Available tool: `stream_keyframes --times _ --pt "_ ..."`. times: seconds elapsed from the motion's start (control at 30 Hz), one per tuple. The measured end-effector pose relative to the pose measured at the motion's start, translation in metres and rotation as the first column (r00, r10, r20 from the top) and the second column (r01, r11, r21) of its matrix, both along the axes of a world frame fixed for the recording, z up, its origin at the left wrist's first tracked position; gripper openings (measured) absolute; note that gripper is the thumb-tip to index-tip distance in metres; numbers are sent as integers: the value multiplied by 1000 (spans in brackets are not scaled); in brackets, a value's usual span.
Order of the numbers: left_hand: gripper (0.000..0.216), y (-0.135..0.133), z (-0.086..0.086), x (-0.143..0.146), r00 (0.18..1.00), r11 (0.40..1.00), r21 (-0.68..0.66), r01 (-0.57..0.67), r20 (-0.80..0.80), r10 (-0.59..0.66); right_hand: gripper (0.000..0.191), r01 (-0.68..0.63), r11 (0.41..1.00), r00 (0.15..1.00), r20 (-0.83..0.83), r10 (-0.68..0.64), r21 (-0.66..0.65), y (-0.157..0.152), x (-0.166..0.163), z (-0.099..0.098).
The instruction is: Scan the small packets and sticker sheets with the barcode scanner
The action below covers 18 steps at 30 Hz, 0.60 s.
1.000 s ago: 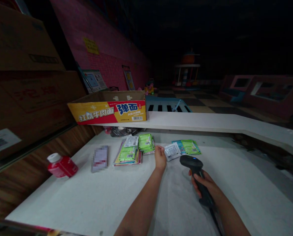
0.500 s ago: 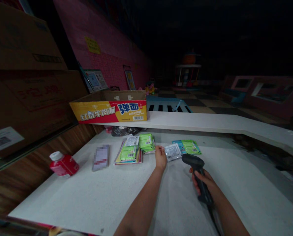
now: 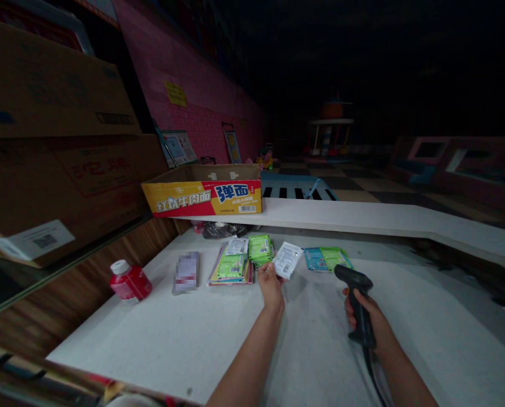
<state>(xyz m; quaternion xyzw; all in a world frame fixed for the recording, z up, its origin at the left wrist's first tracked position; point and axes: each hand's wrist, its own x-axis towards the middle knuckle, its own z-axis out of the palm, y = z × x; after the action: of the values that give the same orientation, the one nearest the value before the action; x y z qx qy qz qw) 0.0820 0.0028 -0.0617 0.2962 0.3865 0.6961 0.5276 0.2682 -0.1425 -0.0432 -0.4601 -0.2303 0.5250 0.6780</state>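
My left hand (image 3: pixel 271 284) is closed on the lower left of a silver-white packet (image 3: pixel 288 260), its printed side showing. In my right hand (image 3: pixel 368 316) is a black barcode scanner (image 3: pixel 355 282), its head tilted up to the left and its cord running down to the front. Left of the packet lies a stack of flat packets (image 3: pixel 232 267), green, silver and coloured, with a smaller pile of green packets (image 3: pixel 259 249) beside it. Blue and green packets (image 3: pixel 327 258) lie behind and left of the scanner head.
A red bottle with a white cap (image 3: pixel 130 281) leans on the white counter (image 3: pixel 167 345) at left. Near it is a blurred flat object (image 3: pixel 186 273). An open cardboard box (image 3: pixel 205 198) stands on the raised shelf (image 3: pixel 345 215); large cartons (image 3: pixel 69 169) are stacked at far left.
My left hand has picked up the silver-white packet, tilting it and drawing it left, away from the blue and green packets. The scanner has shifted slightly right; the camera view has also turned a little.
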Motion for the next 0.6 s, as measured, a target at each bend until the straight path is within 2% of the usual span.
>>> stream_keyframes --times 0.07,0.17,0.33,0.47,0.6 --pt "53 3 12 -8 995 999 41 -21 95 17 46 1 1000 1000 -12 -1 1 0 0 0" --pt "43 19 31 -19 990 996 61 -68 129 59 46 2 1000 1000 -19 -2 -4 -1 0 -1" --pt "21 49 55 -23 978 980 -91 -179 95 187 46 14 1000 1000 3 -14 -19 0 0 -1" --pt "14 60 66 -17 966 958 -151 -243 56 254 46 1 1000 1000 12 -1 -22 1 0 -3" --pt "15 59 65 -13 957 957 -150 -247 117 265 47 -5 1000 1000 15 6 -17 2 0 -5"
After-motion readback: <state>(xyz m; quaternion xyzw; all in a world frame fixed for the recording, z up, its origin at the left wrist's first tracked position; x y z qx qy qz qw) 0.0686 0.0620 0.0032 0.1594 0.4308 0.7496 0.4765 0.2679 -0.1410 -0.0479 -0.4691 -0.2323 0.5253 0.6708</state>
